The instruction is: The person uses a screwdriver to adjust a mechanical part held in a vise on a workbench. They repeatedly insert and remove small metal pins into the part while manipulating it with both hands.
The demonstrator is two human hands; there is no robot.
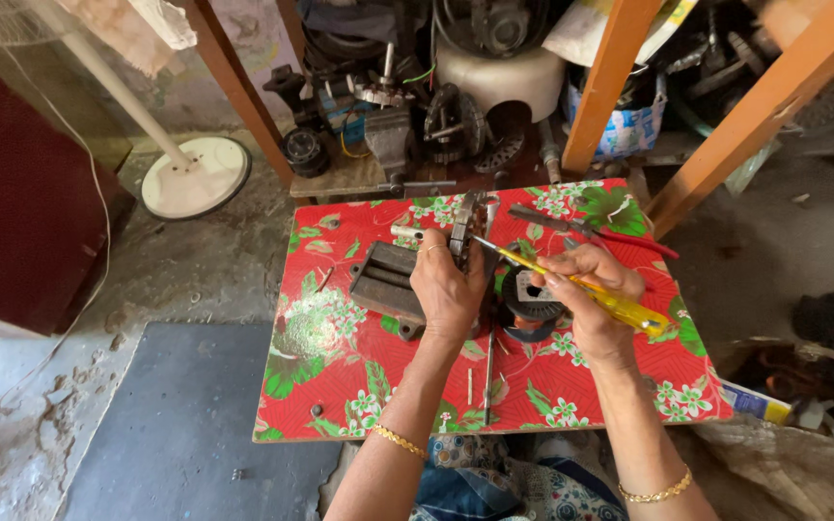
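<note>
My left hand [446,285] grips a round metal motor part [465,224] held on edge above a low table with a red floral cover [340,376]. My right hand [596,289] holds a yellow-handled screwdriver [620,307], whose shaft tip reaches the motor part by my left fingers. Between my hands a dark wound coil piece [530,301] lies on the cover. A grey metal plate [385,280] sits just left of my left hand.
Red-handled pliers [591,232] lie at the table's far right. Behind stands a shelf with orange legs [610,77] full of motor parts. A white fan base [195,178] rests on the floor at left; a grey mat [185,425] lies near left.
</note>
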